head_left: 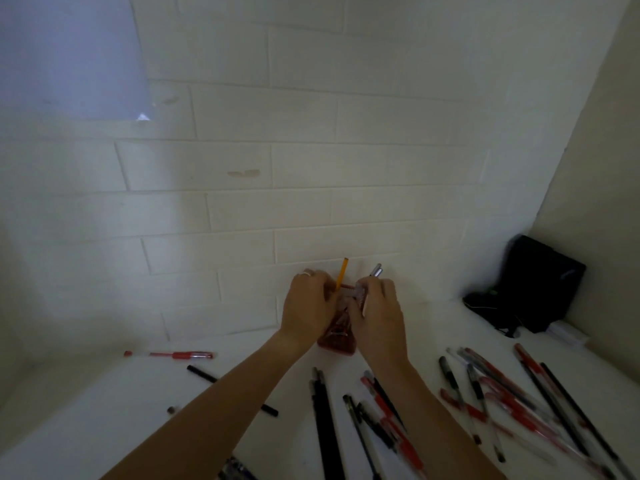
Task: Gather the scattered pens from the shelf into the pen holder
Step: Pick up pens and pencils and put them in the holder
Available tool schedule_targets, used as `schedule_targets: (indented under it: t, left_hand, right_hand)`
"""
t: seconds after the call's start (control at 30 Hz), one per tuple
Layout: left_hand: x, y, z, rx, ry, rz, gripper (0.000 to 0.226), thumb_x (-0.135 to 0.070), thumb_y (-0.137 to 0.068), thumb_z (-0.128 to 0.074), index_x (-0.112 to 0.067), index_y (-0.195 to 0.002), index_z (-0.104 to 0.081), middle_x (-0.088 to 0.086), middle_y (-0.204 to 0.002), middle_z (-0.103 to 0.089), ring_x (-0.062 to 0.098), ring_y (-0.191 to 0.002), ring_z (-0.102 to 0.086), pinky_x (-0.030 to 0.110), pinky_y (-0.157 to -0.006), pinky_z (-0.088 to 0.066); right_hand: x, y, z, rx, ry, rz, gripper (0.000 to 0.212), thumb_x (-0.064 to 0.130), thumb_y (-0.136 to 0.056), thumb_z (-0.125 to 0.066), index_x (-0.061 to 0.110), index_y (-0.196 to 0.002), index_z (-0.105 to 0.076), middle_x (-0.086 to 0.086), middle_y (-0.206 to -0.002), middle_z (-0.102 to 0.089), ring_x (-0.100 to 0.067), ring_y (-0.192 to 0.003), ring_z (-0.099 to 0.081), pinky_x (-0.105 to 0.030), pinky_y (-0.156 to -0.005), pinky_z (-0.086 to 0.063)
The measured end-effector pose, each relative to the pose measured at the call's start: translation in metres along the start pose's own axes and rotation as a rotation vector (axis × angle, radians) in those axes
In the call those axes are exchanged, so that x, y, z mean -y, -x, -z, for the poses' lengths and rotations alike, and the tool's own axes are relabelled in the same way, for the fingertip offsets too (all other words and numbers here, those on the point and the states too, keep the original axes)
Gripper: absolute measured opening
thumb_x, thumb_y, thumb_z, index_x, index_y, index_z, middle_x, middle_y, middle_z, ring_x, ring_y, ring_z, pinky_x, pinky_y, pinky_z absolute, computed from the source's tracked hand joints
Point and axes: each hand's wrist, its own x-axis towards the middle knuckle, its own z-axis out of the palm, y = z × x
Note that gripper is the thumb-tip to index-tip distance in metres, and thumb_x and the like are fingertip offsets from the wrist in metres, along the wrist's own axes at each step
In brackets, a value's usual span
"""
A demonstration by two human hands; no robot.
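A red translucent pen holder (pixel 337 341) stands on the white shelf by the back wall. My left hand (pixel 306 303) grips its left side near the rim. A yellow pencil (pixel 342 273) sticks up out of it. My right hand (pixel 379 315) is closed around a few grey-capped pens (pixel 375 271) at the holder's right rim, their tips hidden behind my fingers. Several red and black pens (pixel 498 393) lie scattered on the shelf at the right, and more lie between my forearms (pixel 377 420). A red pen (pixel 180 355) and a black pen (pixel 202 374) lie at the left.
A black device with cables (pixel 540 285) sits in the right corner against the side wall (pixel 595 150). A white brick wall (pixel 277 168) closes the back. A small dark cap (pixel 171 409) lies at the left. A blue-black pen (pixel 235 471) shows at the bottom edge.
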Motion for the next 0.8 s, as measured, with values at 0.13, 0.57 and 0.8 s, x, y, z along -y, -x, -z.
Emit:
schedule_targets:
  t: [0.13,0.57,0.8]
  left_hand:
    - [-0.003,0.002,0.001,-0.019,0.065,0.119,0.018,-0.025,-0.083,-0.07,-0.012,-0.095,-0.071,0.01,-0.095,-0.064,0.023,-0.094,-0.06,0.026,-0.073,-0.043]
    - [0.055,0.085,0.062,0.327,-0.29,-0.004,0.02,-0.003,-0.09,-0.052,-0.014,-0.101,-0.065,0.003,-0.096,-0.058,0.022,-0.093,-0.061,0.028,-0.075,-0.046]
    - [0.063,0.109,0.094,0.511,-0.293,0.004,0.017,-0.009,-0.086,-0.064,-0.015,-0.102,-0.066,0.002,-0.101,-0.066,0.012,-0.086,-0.053,0.023,-0.075,-0.044]
  right_hand:
    - [0.009,0.003,0.001,-0.06,-0.063,-0.157,0.041,0.017,-0.091,-0.066,0.007,-0.126,-0.049,-0.012,-0.116,-0.051,-0.03,-0.091,-0.06,-0.03,-0.068,-0.045]
    - [0.048,0.086,0.013,0.789,0.261,-0.199,0.045,0.05,-0.083,-0.072,0.017,-0.077,-0.042,-0.009,-0.094,-0.058,-0.022,-0.087,-0.059,-0.029,-0.062,-0.036]
    - [0.062,0.089,0.004,0.796,0.24,-0.292,0.038,0.034,-0.081,-0.077,0.012,-0.084,-0.046,-0.007,-0.097,-0.059,-0.02,-0.086,-0.053,-0.024,-0.048,-0.031]
